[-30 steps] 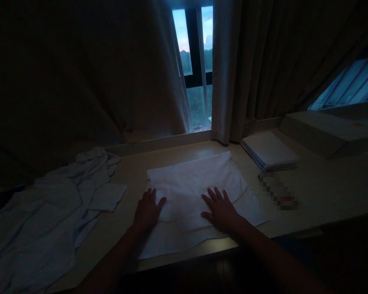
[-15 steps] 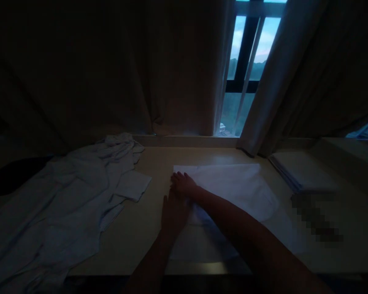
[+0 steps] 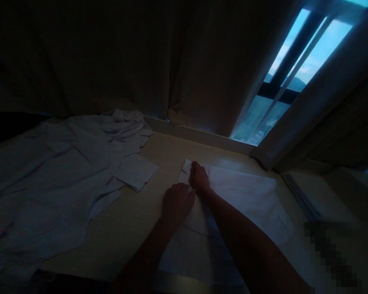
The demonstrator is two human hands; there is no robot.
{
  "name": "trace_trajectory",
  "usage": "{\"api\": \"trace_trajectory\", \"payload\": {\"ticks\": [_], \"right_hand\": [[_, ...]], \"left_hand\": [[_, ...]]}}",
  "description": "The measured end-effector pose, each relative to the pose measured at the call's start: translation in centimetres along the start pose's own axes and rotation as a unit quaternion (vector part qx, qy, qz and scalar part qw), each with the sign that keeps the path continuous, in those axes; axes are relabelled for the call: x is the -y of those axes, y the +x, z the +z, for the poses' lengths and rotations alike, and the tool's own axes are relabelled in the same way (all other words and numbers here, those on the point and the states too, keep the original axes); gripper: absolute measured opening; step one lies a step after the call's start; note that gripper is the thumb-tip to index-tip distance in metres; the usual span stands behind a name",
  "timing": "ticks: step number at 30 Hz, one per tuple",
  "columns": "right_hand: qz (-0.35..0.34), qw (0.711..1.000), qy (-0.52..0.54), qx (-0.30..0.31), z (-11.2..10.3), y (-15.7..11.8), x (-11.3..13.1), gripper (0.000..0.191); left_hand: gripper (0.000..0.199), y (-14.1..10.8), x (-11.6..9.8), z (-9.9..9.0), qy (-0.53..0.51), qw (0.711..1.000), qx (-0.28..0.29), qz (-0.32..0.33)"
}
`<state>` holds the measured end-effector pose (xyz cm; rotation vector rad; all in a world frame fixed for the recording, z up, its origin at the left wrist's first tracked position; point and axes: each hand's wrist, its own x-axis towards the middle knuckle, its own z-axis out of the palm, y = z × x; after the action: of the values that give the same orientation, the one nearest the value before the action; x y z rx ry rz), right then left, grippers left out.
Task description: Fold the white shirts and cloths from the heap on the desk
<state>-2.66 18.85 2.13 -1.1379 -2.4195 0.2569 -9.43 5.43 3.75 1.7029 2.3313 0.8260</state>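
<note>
A white cloth [image 3: 245, 200] lies spread flat on the pale wooden table [image 3: 131, 228] in dim light. My right hand [image 3: 198, 177] reaches across to the cloth's far left corner, and its fingers pinch the fabric there. Just below it, my left hand [image 3: 177, 203] rests on the cloth's left edge with its fingers curled down onto the fabric. Both forearms cross the cloth's near part and hide some of it.
A large crumpled pile of white linen [image 3: 58, 171] covers the table's left side. A stack of folded white cloths [image 3: 313, 192] sits at the right. Dark curtains [image 3: 178, 61] hang behind, with a window gap [image 3: 282, 81] at upper right.
Both hands moved from lying flat on the cloth's middle to its left edge; the right hand crossed over to the far left corner. The view swung left.
</note>
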Motion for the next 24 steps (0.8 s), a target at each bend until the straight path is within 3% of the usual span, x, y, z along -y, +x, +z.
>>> {"api": "trace_trajectory", "payload": {"ticks": [4, 7, 12, 19, 24], "right_hand": [[0.047, 0.994, 0.076, -0.065, 0.6, 0.3, -0.7, 0.045], [0.064, 0.989, 0.099, -0.085, 0.7, 0.3, -0.8, 0.042], [0.04, 0.994, 0.069, -0.079, 0.5, 0.3, -0.6, 0.037], [0.022, 0.997, 0.043, -0.054, 0.1, 0.2, -0.4, 0.035], [0.034, 0.996, 0.05, -0.062, -0.1, 0.1, -0.2, 0.036]], "left_hand": [[0.039, 5.8, 2.3, -0.2, -0.106, 0.993, -0.007, -0.059], [0.041, 8.1, 3.3, 0.7, -0.145, 0.987, -0.021, -0.072], [0.039, 9.2, 3.2, 2.0, -0.2, 0.977, -0.037, -0.071], [0.055, 10.1, 3.0, 2.8, -0.275, 0.958, -0.015, -0.08], [0.037, 10.6, 3.6, 2.4, -0.274, 0.957, 0.025, -0.087]]}}
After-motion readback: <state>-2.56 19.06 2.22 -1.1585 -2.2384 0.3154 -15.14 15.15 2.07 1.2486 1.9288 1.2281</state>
